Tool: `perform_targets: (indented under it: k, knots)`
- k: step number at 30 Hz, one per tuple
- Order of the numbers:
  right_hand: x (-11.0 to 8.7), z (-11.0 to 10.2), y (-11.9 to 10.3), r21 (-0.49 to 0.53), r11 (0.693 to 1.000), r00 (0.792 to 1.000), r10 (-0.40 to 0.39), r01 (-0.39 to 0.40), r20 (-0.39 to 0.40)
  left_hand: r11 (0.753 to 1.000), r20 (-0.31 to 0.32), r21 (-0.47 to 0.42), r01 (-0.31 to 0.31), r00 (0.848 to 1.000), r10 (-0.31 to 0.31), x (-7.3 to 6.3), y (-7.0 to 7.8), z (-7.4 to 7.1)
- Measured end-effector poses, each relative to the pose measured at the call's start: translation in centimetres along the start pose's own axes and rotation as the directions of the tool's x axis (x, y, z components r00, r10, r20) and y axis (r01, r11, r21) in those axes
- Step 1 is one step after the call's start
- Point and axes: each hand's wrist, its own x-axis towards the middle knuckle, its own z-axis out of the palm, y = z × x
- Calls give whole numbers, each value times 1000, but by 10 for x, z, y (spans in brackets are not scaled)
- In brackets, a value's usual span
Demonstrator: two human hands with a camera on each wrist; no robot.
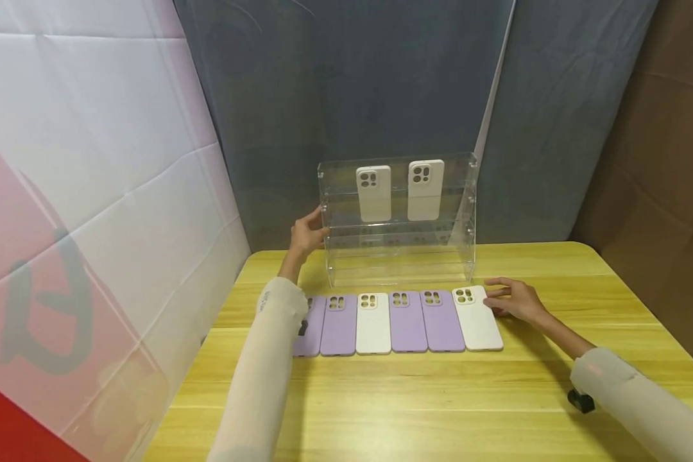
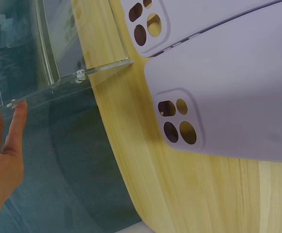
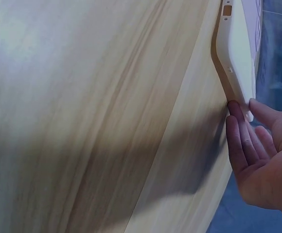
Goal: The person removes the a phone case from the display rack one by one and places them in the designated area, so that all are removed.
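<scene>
My left hand (image 1: 307, 237) holds the left side panel of a clear acrylic display stand (image 1: 398, 260); in the left wrist view, its fingertips (image 2: 19, 109) touch the panel's edge. On the right, my right hand (image 1: 516, 300) pinches the upper right corner of a white phone case (image 1: 480, 324), thumb above and fingers at its underside in the right wrist view. This case ends a row of purple and white phone cases, among them a middle white case (image 1: 373, 333) and a purple case (image 1: 339, 330). My left sleeve partly hides the leftmost purple case (image 2: 219, 92).
Two white phone cases, a left one (image 1: 375, 199) and a right one (image 1: 425, 192), stand on the stand's upper part. Everything rests on a yellow wood-grain table (image 1: 404, 410). Behind it hangs a grey curtain (image 1: 352, 83), with a white printed cloth (image 1: 110, 128) at the left.
</scene>
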Motion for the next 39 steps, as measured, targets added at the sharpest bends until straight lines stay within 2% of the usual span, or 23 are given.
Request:
perform_targets:
  k: [9, 17, 23, 39]
  knots:
    - [1, -4, 1, 5, 1000, 1000, 6, -6, 5, 1000, 3, 6, -7, 1000, 7, 2, 0, 0]
    - [9, -10, -7, 32, 999, 999, -32, 33, -12, 1000, 17, -5, -4, 1000, 5, 1, -2, 1]
    - [20, -13, -24, 48, 998, 999, -32, 32, 2, 1000, 9, -4, -6, 1000, 6, 0, -3, 0]
    - [52, -28, -69, -44, 991, 992, -124, 123, -33, 1000, 15, -4, -4, 1000, 4, -2, -1, -2]
